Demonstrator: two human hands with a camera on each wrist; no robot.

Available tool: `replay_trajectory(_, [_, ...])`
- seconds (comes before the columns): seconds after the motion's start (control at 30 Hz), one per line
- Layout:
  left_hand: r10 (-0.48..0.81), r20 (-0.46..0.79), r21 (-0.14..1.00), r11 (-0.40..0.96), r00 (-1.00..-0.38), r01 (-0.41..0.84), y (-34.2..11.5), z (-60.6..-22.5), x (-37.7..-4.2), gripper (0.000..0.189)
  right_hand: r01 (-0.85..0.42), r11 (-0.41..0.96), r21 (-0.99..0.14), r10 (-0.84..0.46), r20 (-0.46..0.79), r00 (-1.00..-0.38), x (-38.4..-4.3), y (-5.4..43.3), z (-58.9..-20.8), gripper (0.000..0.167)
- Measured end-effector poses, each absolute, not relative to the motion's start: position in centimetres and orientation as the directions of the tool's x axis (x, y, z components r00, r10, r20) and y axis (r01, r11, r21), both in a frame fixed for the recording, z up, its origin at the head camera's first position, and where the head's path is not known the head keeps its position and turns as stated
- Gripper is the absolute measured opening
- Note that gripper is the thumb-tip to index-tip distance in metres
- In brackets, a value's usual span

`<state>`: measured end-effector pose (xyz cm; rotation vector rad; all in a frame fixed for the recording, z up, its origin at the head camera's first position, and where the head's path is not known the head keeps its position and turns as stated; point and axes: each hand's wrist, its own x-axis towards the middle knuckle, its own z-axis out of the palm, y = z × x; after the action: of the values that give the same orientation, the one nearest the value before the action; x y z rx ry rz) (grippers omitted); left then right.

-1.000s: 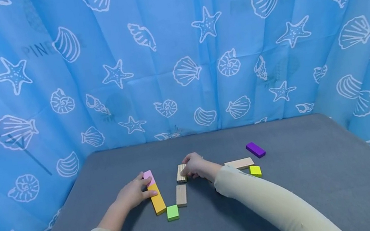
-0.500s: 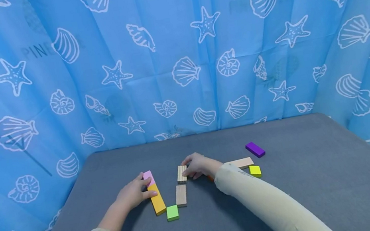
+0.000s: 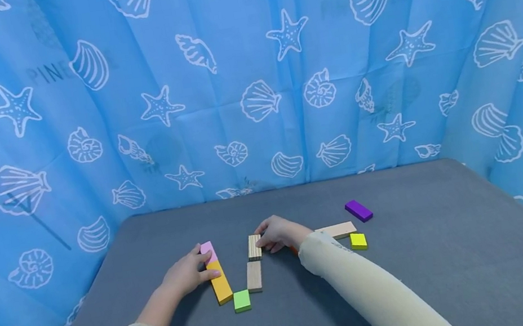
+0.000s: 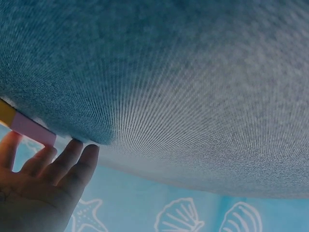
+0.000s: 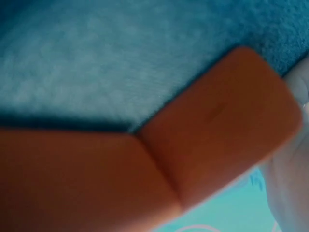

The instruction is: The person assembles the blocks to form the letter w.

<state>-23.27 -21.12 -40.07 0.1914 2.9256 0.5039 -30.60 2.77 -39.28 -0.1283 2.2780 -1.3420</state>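
In the head view, my left hand point(image 3: 185, 273) rests on a pink block point(image 3: 207, 248) and an orange-yellow block point(image 3: 221, 289) lying end to end; its fingers look fairly straight in the left wrist view. My right hand point(image 3: 279, 233) pinches a striped wooden block point(image 3: 253, 248), which lies end to end with a plain wooden block point(image 3: 254, 276). A light green block point(image 3: 242, 301) sits between the lower ends of the two rows. Close to the right wrist camera is a blurred orange-brown block point(image 5: 222, 121), mostly hidden under the right wrist in the head view.
Right of the right forearm lie a pale wooden block point(image 3: 339, 230), a yellow block point(image 3: 358, 241) and a purple block point(image 3: 359, 211). All rest on a grey cloth-covered table point(image 3: 424, 251). A blue shell-patterned curtain point(image 3: 259, 146) hangs behind it.
My right hand has shifted the striped block slightly toward the plain wooden block, straightening it and narrowing the gap. My left hand stays on the pink and orange-yellow blocks. The head view has shifted slightly.
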Motion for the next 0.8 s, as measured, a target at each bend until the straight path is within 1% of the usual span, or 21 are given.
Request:
replay_trajectory(0.3, [0.153, -0.14, 0.339, 0.936, -0.978, 0.097, -21.08, -40.12, -23.31, 0.069, 0.165, 0.521, -0.838, -0.319, -0.371, -0.872, -30.64, 2.69, -39.18, 0.027])
replay_trajectory(0.5, [0.15, -0.137, 0.331, 0.939, -0.979, 0.098, -21.22, -40.42, -23.47, 0.069, 0.163, 0.527, -0.834, -0.317, -0.37, -0.873, -30.42, 2.58, -39.05, 0.023])
replay_trajectory(0.8, [0.166, -0.143, 0.337, 0.935, -0.976, 0.11, -21.12, -39.9, -23.53, 0.068, 0.15, 0.55, -0.822, -0.313, -0.369, -0.875, -30.29, 2.4, -39.05, 0.021])
